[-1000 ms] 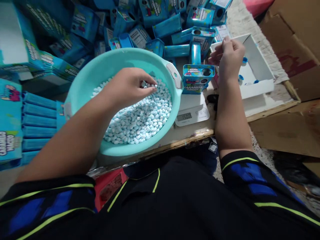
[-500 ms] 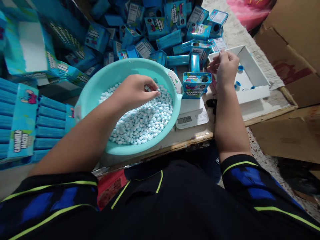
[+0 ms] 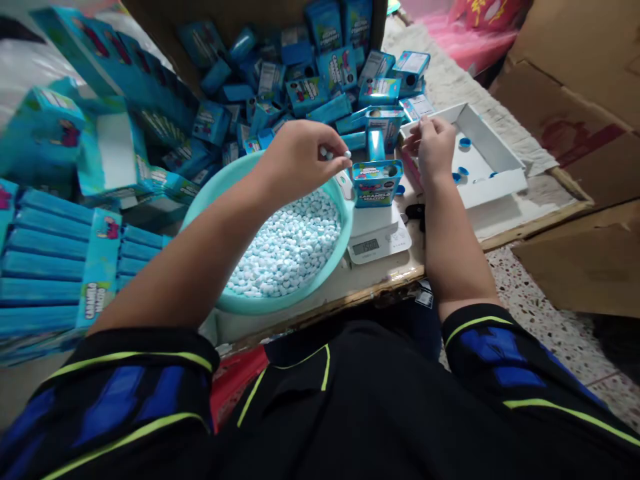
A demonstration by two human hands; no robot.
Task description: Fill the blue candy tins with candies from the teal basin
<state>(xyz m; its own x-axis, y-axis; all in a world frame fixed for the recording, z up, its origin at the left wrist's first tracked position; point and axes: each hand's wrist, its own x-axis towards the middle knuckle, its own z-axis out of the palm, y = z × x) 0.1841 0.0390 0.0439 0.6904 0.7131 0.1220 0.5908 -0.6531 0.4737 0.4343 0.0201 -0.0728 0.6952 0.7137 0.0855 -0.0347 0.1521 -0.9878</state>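
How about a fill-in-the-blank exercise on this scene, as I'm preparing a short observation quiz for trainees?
1. The hand holding a few pale candies is the person's ____ one.
2. The digital scale bears an upright tin whose front label reads CARAMELO ____.
3. The scale lies ____ the turquoise basin and the white tray.
4. Of basin and tray, the other hand is nearer the ____.

Missing words: left; MACIZO; between; tray.

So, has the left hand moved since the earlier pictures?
Yes. Judged against the scale, the left hand has moved toward the blue tin standing on it.
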